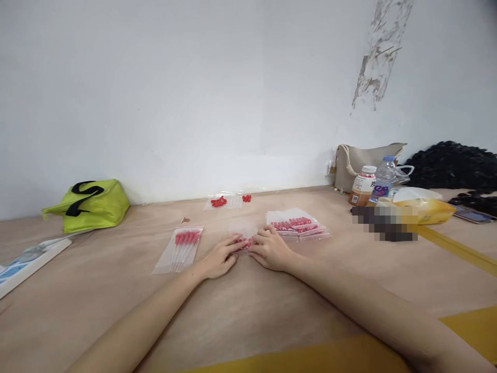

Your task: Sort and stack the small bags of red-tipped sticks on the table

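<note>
White wall, peeling patch, above tan table.

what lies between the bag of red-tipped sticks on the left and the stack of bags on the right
In the head view, both hands, left and right, pressing a small clear bag of red pieces.

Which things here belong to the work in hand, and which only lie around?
In use: left hand, right hand, small bag, filled bags, single bag, loose red pieces.
Lying about: green bag, bottles, beige bag.
</note>
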A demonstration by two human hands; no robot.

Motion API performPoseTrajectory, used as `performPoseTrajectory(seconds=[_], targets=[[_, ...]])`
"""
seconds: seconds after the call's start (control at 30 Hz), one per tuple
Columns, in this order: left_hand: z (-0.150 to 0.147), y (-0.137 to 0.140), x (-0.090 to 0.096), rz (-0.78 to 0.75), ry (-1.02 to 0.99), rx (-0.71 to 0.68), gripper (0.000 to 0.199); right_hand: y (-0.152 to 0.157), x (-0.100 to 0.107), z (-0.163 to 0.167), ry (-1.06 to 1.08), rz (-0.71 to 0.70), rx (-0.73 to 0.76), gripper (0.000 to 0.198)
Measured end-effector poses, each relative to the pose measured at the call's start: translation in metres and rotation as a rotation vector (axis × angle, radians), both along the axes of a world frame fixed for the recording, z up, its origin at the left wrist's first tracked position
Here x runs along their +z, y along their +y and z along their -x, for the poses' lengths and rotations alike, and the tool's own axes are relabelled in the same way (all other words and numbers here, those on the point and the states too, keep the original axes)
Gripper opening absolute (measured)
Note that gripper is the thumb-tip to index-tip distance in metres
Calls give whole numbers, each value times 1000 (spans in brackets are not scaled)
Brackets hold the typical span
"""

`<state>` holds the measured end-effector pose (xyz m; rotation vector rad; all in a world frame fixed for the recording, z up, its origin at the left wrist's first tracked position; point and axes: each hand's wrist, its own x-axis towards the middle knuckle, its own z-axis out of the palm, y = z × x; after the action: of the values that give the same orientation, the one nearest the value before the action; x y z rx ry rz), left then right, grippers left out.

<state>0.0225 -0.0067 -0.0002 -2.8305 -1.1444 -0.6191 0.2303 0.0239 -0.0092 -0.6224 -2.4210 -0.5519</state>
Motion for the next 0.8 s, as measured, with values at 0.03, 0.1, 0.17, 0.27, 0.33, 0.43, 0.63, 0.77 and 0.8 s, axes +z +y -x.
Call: performPoseTrajectory(seconds=[0.03, 0.1, 0.17, 0.27, 0.33, 0.43, 0.63, 0.77, 0.8], targets=[[4, 2, 1, -1, -21, 29, 41, 0, 1, -1, 27, 31, -17, 16], [7, 1, 1, -19, -95, 109, 39, 0, 1, -6, 92, 100, -71, 16], [5, -2, -3, -43, -162, 156, 36, 1, 1, -11, 145, 159, -120, 16], [-3, -6, -8, -92, -227, 168, 33, 2, -1, -14, 181, 217, -176, 15], [-9, -6, -10, -121, -249, 169, 28, 2, -3, -13, 177, 229, -203, 18], [-15, -3, -12, -144, -237, 163, 22, 2, -5, -9, 159, 225, -194, 19], [-13, 1, -15, -161, -140, 136, 24, 6, -7, -6, 134, 178, -193, 17], [-12, 1, -14, -161, -123, 115, 25, 8, -7, -3, 136, 109, -205, 21], [-11, 0, -14, -166, -115, 116, 25, 7, -6, -3, 141, 105, -202, 22]])
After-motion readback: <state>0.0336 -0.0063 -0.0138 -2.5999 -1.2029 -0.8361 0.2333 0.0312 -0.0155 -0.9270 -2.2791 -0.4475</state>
